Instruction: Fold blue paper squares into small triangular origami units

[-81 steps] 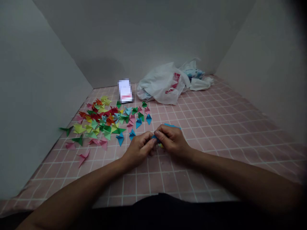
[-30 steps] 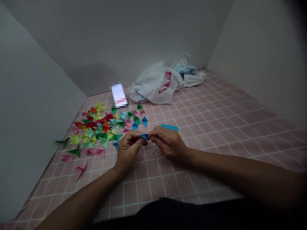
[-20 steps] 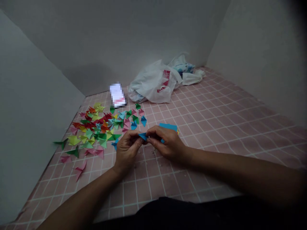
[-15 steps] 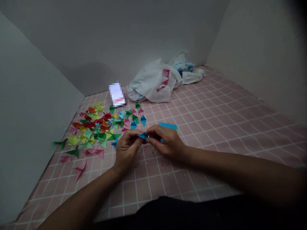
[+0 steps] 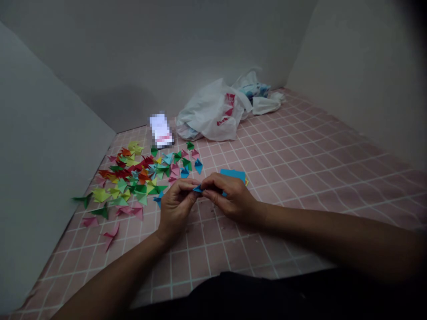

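A small folded blue paper is pinched between my two hands, above the checked pink cloth. My left hand grips its left end with thumb and fingers. The other end is between the thumb and fingertips of my right hand, which cover part of it. Just behind my right hand lies a stack of blue paper sheets, partly hidden by the hand. Several folded paper cranes in many colours are spread to the left of my left hand.
At the back, a lit phone lies near the wall. White plastic bags rest to its right, along the same wall. Pale walls border the pink grid-patterned cloth on the left, back and right.
Less of the blue paper shows between my fingertips. Both hands keep nearly the same place, and the whole view has shifted very slightly.
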`<state>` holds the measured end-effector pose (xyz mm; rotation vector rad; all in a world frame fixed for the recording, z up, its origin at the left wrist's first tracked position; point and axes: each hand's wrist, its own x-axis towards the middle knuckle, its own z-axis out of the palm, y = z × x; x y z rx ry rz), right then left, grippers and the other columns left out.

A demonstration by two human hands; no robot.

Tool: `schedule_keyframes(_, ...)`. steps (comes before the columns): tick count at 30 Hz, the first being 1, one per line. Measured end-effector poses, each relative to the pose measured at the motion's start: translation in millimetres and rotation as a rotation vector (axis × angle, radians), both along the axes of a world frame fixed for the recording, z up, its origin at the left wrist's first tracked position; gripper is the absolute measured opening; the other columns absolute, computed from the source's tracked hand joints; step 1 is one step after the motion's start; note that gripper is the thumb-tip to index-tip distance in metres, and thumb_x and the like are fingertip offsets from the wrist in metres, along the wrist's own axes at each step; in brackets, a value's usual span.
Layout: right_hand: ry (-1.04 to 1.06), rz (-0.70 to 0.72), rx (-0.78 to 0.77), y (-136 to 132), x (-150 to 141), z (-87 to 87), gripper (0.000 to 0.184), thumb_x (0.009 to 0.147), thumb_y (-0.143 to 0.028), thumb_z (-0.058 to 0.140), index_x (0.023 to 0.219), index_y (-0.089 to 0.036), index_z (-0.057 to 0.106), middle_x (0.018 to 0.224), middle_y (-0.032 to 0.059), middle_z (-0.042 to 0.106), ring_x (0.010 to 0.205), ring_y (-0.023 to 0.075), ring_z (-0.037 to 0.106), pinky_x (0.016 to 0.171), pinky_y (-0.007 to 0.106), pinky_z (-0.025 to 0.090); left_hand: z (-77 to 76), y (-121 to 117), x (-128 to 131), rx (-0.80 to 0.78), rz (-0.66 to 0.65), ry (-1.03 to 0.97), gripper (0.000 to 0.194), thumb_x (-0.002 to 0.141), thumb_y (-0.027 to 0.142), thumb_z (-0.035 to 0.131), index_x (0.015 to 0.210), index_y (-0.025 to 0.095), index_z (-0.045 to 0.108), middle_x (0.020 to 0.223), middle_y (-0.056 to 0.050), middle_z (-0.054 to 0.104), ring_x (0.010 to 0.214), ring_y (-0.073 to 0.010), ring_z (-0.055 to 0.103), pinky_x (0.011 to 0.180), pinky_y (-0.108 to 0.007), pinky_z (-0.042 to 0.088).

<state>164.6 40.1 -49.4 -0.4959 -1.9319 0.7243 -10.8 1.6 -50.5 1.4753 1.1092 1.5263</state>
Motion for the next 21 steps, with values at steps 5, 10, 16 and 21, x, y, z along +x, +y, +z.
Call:
schedule_keyframes(5, -0.006, -0.013, -0.095, -1, 0, 0.2, 0.005, 0.095, -0.013, 0.059, 0.091, -0.017, 0.060, 0.081, 0.0026, 0.064, 0.073, 0.0135, 0.059, 0.066, 0.026, 0.046, 1.0, 0, 0, 0.021, 0.014, 0.008, 0.008, 0.084, 0.023, 0.080, 0.081, 0.022, 0.073, 0.092, -0.004, 0.072, 0.088, -0.0166, 0.069, 0.079, -0.029, 0.061)
schedule_keyframes(10, 0.014, -0.026, -0.302, 0, -2, -1.8, 0.007, 0.092, -0.021, 0.062, 0.097, -0.017, 0.063, 0.084, 0.0028, 0.066, 0.074, 0.0139, 0.060, 0.067, 0.027, 0.046, 0.8, 2, 0, 0.056, 0.027, 0.008, 0.006, 0.084, 0.022, 0.081, 0.082, 0.023, 0.075, 0.094, -0.003, 0.072, 0.089, -0.0158, 0.069, 0.079, -0.028, 0.060)
schedule_keyframes(16, 0.134, 0.091, -0.638, -1, -6, 1.9, 0.015, 0.086, -0.029, 0.069, 0.093, -0.018, 0.061, 0.074, -0.0027, 0.059, 0.062, 0.0097, 0.052, 0.055, 0.023, 0.042, -1.9, 3, -3, 0.093, 0.072, 0.091, 0.007, 0.084, 0.023, 0.081, 0.081, 0.023, 0.074, 0.094, -0.003, 0.072, 0.091, -0.0178, 0.068, 0.085, -0.032, 0.055)
schedule_keyframes(21, 0.192, 0.150, -0.888, -3, -7, 8.7, 0.021, 0.083, -0.031, 0.074, 0.091, -0.019, 0.058, 0.067, -0.0076, 0.054, 0.048, 0.0061, 0.047, 0.043, 0.020, 0.039, -1.8, 4, -3, 0.109, 0.074, 0.131, 0.007, 0.085, 0.022, 0.080, 0.081, 0.024, 0.074, 0.093, -0.003, 0.072, 0.091, -0.0179, 0.068, 0.084, -0.033, 0.055)
